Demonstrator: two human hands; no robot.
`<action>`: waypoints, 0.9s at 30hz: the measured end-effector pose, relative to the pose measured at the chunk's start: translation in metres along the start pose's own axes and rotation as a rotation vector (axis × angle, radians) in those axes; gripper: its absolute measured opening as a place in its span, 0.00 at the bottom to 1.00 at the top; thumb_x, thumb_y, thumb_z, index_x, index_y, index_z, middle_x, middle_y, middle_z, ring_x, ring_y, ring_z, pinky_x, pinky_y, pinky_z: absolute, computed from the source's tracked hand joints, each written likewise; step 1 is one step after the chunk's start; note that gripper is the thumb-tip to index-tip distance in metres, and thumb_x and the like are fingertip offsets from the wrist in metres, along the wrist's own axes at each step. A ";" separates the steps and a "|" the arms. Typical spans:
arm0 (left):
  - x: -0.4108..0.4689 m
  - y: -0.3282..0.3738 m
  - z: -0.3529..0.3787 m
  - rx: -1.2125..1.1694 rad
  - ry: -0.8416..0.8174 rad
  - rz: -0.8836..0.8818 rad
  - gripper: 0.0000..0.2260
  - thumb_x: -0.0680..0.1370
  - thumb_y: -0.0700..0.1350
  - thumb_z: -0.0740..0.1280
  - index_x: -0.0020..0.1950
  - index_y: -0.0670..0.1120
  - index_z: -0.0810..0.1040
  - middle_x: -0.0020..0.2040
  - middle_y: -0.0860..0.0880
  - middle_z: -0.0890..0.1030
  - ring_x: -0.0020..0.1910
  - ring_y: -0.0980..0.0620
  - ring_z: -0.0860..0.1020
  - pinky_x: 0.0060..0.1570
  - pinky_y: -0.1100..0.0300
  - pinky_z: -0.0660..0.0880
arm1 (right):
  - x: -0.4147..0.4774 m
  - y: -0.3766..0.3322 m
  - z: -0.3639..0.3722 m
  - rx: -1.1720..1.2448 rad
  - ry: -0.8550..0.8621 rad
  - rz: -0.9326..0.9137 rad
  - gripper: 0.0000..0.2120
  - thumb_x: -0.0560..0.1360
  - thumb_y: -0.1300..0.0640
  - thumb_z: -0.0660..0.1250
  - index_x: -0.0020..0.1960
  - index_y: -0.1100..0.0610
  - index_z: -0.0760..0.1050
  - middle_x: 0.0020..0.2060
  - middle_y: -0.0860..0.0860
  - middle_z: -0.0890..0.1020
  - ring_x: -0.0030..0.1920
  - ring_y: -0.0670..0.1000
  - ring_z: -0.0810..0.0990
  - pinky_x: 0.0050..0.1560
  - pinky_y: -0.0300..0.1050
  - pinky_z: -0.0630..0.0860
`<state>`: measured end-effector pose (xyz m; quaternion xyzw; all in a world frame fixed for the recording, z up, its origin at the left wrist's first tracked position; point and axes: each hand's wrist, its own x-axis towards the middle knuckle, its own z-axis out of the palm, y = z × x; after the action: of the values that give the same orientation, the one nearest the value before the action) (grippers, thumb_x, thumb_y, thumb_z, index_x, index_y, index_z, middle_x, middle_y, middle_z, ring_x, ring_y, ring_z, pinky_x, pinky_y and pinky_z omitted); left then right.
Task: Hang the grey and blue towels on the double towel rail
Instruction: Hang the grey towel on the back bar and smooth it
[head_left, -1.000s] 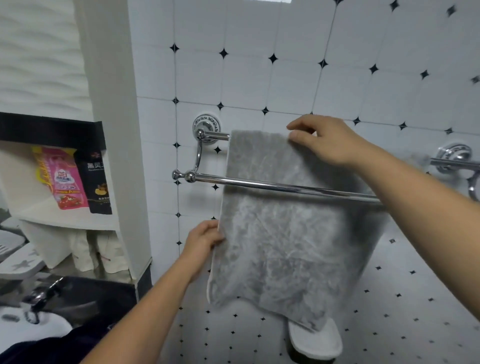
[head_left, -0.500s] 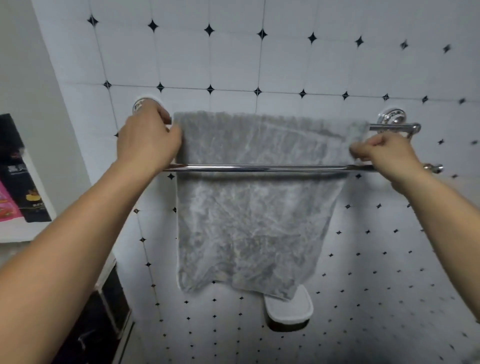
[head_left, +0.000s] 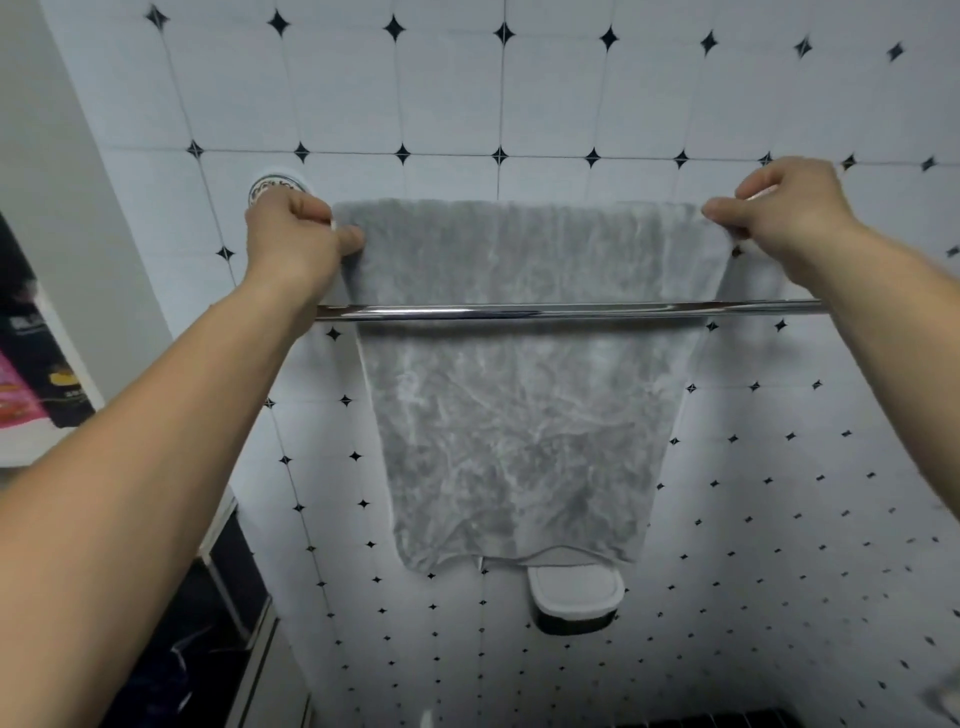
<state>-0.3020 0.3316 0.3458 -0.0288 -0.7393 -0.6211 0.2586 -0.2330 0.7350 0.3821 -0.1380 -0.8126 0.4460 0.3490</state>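
Grey towel (head_left: 519, 426) hangs draped over the back bar of the double towel rail (head_left: 519, 312), spread flat against the tiled wall (head_left: 467, 104), its lower edge hanging well below the chrome front bar, which crosses in front of the cloth. Left hand (head_left: 293, 239) grips the towel's upper left corner, its fingers (head_left: 311, 208) curled over the top edge and the thumb pressed against the front of the cloth, just beside the round wall mount (head_left: 272, 184). Right hand (head_left: 784, 213) holds the upper right corner in the same way, fingers pinching the cloth at the fold, thumb pointing inward along the top edge. Both forearms reach over the front bar. Below the towel's hem sits a white-lidded container (head_left: 574, 597) against the wall. At the far left, pink and black packets (head_left: 36, 384) stand on a shelf. No blue towel can be seen from the head camera
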 end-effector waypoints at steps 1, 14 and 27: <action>-0.003 0.002 0.000 -0.083 -0.009 -0.027 0.11 0.67 0.41 0.73 0.38 0.49 0.71 0.42 0.43 0.75 0.37 0.48 0.75 0.41 0.53 0.77 | -0.002 0.002 0.000 -0.020 0.001 -0.011 0.15 0.66 0.52 0.78 0.38 0.49 0.71 0.32 0.50 0.78 0.30 0.48 0.77 0.38 0.42 0.74; -0.007 0.009 -0.007 0.069 -0.120 -0.114 0.19 0.64 0.34 0.78 0.33 0.49 0.68 0.36 0.50 0.76 0.32 0.53 0.75 0.36 0.63 0.73 | -0.008 0.015 0.001 -0.043 -0.043 -0.028 0.18 0.66 0.61 0.79 0.35 0.51 0.68 0.32 0.50 0.74 0.29 0.45 0.76 0.33 0.32 0.72; -0.009 0.015 -0.013 -0.122 -0.131 -0.184 0.09 0.69 0.40 0.76 0.36 0.49 0.77 0.33 0.53 0.82 0.30 0.56 0.80 0.38 0.60 0.76 | -0.011 0.016 -0.005 -0.046 -0.082 -0.028 0.17 0.67 0.64 0.78 0.36 0.52 0.70 0.33 0.51 0.77 0.21 0.36 0.75 0.29 0.27 0.72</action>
<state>-0.2842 0.3251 0.3570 -0.0171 -0.7151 -0.6827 0.1493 -0.2229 0.7414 0.3662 -0.1163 -0.8382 0.4274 0.3182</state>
